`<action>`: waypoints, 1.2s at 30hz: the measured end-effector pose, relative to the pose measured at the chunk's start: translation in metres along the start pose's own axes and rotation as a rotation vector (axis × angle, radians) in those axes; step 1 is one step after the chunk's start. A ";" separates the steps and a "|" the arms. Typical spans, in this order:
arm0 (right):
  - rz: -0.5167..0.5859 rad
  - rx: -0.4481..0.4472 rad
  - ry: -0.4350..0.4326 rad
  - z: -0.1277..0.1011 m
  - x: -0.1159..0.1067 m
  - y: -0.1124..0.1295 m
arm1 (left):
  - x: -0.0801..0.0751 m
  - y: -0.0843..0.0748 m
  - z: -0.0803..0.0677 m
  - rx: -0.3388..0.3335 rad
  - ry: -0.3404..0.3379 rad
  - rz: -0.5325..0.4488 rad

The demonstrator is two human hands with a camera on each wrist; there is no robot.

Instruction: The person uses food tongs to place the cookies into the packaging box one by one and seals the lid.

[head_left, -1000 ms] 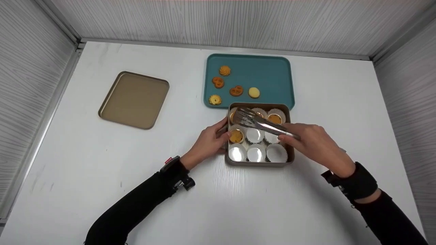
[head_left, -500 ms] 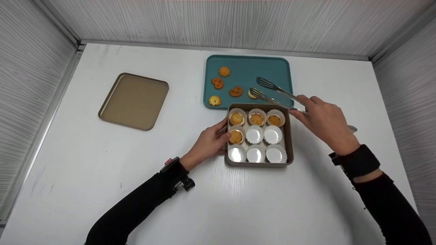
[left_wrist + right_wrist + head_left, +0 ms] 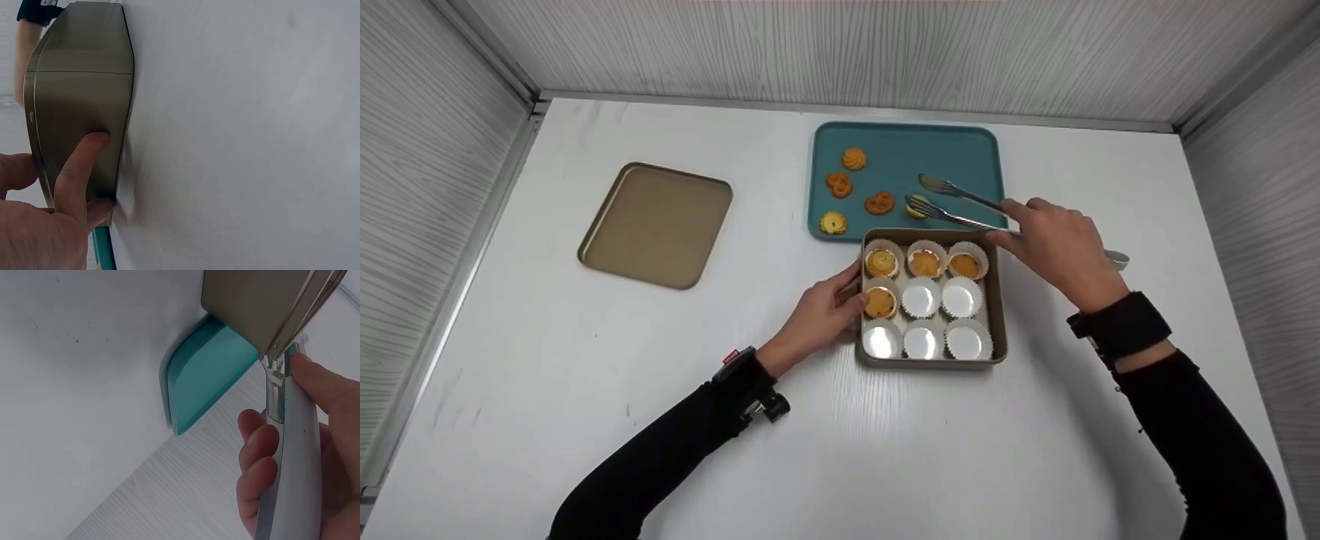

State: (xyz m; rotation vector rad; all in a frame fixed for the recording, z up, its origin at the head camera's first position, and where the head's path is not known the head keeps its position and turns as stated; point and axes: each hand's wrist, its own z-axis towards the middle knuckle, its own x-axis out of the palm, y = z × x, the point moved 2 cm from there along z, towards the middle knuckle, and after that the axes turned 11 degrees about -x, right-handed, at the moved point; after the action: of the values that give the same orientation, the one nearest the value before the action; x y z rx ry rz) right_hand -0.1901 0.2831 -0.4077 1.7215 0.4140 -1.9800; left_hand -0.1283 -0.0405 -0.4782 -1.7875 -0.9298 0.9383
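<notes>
My left hand (image 3: pixel 817 315) holds the left wall of a square metal tin (image 3: pixel 934 364), thumb at the rim, fingers against the outer side (image 3: pixel 84 95). Inside the tin are rows of white paper cups (image 3: pixel 921 298); several at the back and left hold cookies (image 3: pixel 926 262). My right hand (image 3: pixel 1054 244) grips metal tongs (image 3: pixel 971 222) by their handles (image 3: pixel 301 455). The tong arms are spread over a teal tray (image 3: pixel 960 150), and the lower tip overlaps a round pale cookie (image 3: pixel 916 212). The tin hides the tong tips in the right wrist view.
On the tray's left part lie two pretzel-shaped cookies, one near the edge (image 3: pixel 838 184), a swirled cookie (image 3: pixel 854 158) and a pale yellow one (image 3: pixel 833 223). A flat bronze lid or tray (image 3: pixel 660 225) lies on the white table (image 3: pixel 660 420) at the left. Panels stand around the table.
The right hand has moved the tongs from over the tin back to the teal tray, and their arms have spread. A cookie now shows in the back middle cup. The left hand stays put.
</notes>
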 end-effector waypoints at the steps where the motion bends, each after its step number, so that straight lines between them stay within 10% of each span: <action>1: 0.006 0.005 0.010 0.001 0.000 0.000 | 0.000 0.000 0.000 0.001 -0.001 0.001; 36: 0.103 0.068 0.036 0.001 0.015 -0.021 | 0.000 0.001 0.000 0.009 0.004 0.001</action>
State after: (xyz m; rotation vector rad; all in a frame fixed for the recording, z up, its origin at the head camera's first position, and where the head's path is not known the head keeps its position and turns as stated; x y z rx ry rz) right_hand -0.2031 0.2976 -0.4241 1.7855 0.2679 -1.9125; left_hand -0.1281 -0.0410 -0.4786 -1.7815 -0.9210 0.9375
